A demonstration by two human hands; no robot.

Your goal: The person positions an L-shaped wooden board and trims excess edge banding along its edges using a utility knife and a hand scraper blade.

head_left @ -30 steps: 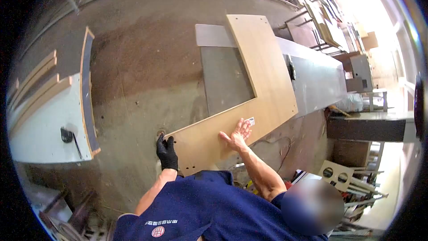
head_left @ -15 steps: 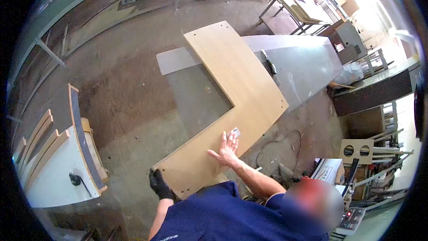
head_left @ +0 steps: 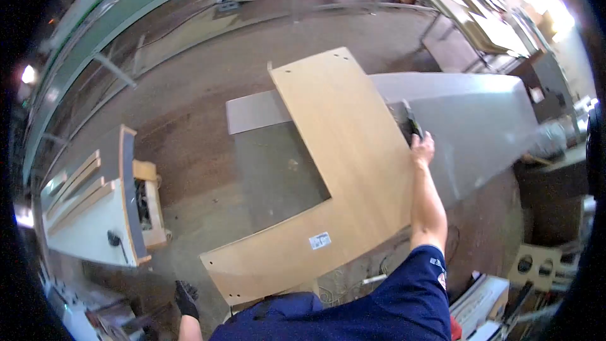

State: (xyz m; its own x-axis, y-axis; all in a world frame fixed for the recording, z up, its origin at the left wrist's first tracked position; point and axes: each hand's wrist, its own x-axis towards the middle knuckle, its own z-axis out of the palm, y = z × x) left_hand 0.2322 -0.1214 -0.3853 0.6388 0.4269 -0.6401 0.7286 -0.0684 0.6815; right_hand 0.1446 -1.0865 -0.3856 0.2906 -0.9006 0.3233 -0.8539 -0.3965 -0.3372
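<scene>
A light wood L-shaped panel (head_left: 360,151) lies across the middle, with a small white label (head_left: 320,240) on its lower arm and dark holes near its ends. My bare right hand (head_left: 423,148) is closed round the lower end of a dark, narrow tool (head_left: 411,120) at the panel's right edge, over a grey sheet. My left hand (head_left: 186,298), in a black glove, is off the panel, just left of its lower left corner; its fingers are too blurred to read.
A long grey sheet (head_left: 473,126) extends right beneath the panel. At left stands a white board (head_left: 95,230) with wooden strips. A table with stacked boards (head_left: 476,25) is at upper right. Metal rails cross the top; a board with round holes (head_left: 533,266) is at lower right.
My right hand has left the panel beside the label and moved up and right to the dark tool. My left hand has let go of the panel's corner and dropped lower left.
</scene>
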